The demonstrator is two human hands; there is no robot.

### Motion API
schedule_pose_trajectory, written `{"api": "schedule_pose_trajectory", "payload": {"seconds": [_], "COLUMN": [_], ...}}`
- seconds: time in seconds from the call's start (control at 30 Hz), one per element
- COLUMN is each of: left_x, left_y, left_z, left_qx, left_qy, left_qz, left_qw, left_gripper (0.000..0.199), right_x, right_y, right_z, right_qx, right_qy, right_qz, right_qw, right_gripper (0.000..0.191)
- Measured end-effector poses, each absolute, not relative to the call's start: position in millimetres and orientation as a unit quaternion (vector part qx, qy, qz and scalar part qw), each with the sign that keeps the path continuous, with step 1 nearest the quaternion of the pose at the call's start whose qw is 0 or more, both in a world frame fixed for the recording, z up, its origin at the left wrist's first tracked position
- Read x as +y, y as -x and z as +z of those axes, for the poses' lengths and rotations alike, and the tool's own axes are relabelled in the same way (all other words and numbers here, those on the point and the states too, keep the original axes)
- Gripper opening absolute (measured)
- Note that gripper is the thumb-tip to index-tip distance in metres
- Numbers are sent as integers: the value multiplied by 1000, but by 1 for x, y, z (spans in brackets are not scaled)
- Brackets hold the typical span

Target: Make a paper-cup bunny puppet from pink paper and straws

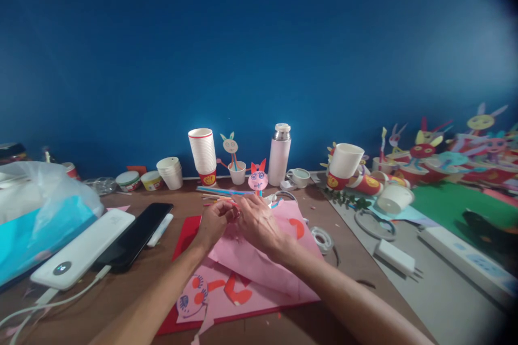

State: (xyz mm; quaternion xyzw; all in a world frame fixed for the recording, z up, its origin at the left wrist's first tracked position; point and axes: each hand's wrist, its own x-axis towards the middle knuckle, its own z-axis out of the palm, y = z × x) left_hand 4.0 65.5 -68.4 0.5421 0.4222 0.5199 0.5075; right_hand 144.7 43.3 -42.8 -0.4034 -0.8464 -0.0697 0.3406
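Note:
My left hand (217, 220) and my right hand (261, 221) meet over pink paper (279, 275), their fingertips pinched together. What they hold is too small and hidden to name; a bit of red shows by the fingers. Just behind my right hand rises a pink paper cat face (258, 180) with red ears, on coloured straws. Several loose straws (216, 191) lie beyond my left hand. Under the pink paper is a red sheet (178, 267). A cut pink face (192, 299) and orange-red paper shapes (238, 290) lie near the front.
A stack of paper cups (202, 151), a straw figure in a cup (237, 172) and a thermos (279, 156) line the blue partition (259, 64). On the left are a power bank (83, 248) and a phone (135, 234). Tape (321, 240), a charger (396, 259) and a power strip (469, 264) lie right.

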Motion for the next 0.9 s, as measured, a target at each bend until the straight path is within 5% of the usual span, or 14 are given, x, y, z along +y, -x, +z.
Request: {"api": "schedule_pose_trajectory", "payload": {"seconds": [0.27, 0.43, 0.53, 0.9], "left_x": [62, 64, 63, 57], "left_y": [-3, -5, -5, -8], "left_z": [-67, -71, -72, -62], "left_qx": [464, 477, 479, 486], "left_qy": [-550, -534, -534, -510], "left_qz": [498, 500, 494, 498], "left_qw": [484, 487, 491, 505], "left_gripper": [15, 15, 17, 15], "right_x": [43, 78, 94, 67], "right_y": [-162, -215, -245, -259], "right_z": [-14, -8, -25, -50], "right_qx": [-827, -665, -611, -676], "right_qy": [357, 447, 484, 422], "right_qz": [-94, 153, 315, 440], "right_qw": [424, 578, 541, 413], "right_gripper": [14, 24, 31, 31]}}
